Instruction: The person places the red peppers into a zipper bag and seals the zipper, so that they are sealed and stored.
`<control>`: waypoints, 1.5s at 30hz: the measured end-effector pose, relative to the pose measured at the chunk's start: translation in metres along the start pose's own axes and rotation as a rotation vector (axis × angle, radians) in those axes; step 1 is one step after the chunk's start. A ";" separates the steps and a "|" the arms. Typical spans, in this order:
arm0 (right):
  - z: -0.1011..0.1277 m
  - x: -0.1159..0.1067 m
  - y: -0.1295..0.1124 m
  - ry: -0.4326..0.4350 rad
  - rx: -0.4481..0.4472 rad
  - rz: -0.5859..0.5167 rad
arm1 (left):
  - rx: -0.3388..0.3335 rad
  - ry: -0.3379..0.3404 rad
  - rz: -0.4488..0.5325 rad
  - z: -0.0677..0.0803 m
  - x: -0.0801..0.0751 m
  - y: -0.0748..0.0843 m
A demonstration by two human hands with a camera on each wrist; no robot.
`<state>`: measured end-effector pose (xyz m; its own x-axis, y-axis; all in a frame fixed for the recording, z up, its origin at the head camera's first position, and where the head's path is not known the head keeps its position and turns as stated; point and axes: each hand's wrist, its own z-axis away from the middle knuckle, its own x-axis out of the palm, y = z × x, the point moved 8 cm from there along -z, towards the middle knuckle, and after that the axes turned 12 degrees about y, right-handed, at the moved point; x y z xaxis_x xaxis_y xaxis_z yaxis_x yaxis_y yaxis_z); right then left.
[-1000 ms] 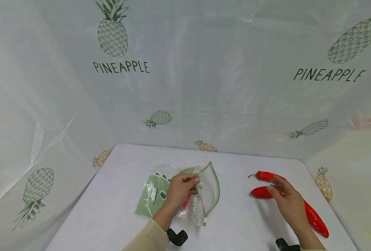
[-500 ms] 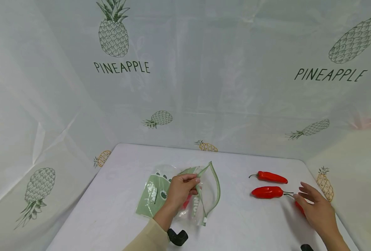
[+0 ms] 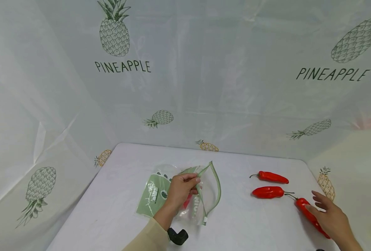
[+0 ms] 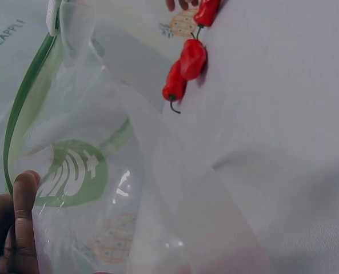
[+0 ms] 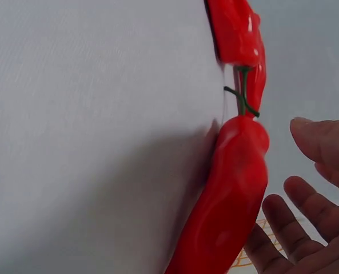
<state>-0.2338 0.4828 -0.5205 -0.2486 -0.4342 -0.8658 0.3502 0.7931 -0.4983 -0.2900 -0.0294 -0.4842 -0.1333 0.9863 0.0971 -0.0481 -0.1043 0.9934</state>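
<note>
A clear zip bag (image 3: 154,195) with green print lies on the white table (image 3: 116,209). My left hand (image 3: 194,184) pinches one lip of its green-edged mouth and holds it up open. Something red (image 3: 187,201) shows through the plastic inside. In the left wrist view the bag (image 4: 100,171) fills the frame beside my thumb (image 4: 20,217). Three red chili peppers lie at the right: two short ones (image 3: 271,177) (image 3: 268,192) and a long one (image 3: 308,213). My right hand (image 3: 320,206) hovers open at the long pepper (image 5: 226,200), its fingers (image 5: 295,228) spread just beside it.
A pale curtain (image 3: 204,87) printed with pineapples closes in the table at the back and both sides. The table's right edge (image 3: 317,181) runs close to the long pepper. A black wrist mount (image 3: 177,236) sits under my left forearm.
My right hand has moved from over the two short peppers rightward and toward me, down to the long pepper. The left hand and the bag have stayed put.
</note>
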 end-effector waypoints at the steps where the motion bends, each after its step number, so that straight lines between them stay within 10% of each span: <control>1: 0.000 0.001 0.002 -0.018 0.011 0.009 | 0.001 0.001 -0.003 0.000 0.000 0.000; 27: -0.005 0.025 0.027 -0.143 0.185 0.012 | -0.012 -0.003 0.017 -0.001 -0.001 -0.002; 45: -0.005 0.031 -0.001 -0.153 0.217 -0.229 | -0.005 0.005 0.014 0.000 -0.002 -0.001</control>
<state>-0.2462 0.4704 -0.5470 -0.2100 -0.6624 -0.7191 0.4890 0.5658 -0.6639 -0.2892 -0.0312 -0.4856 -0.1391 0.9841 0.1102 -0.0507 -0.1183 0.9917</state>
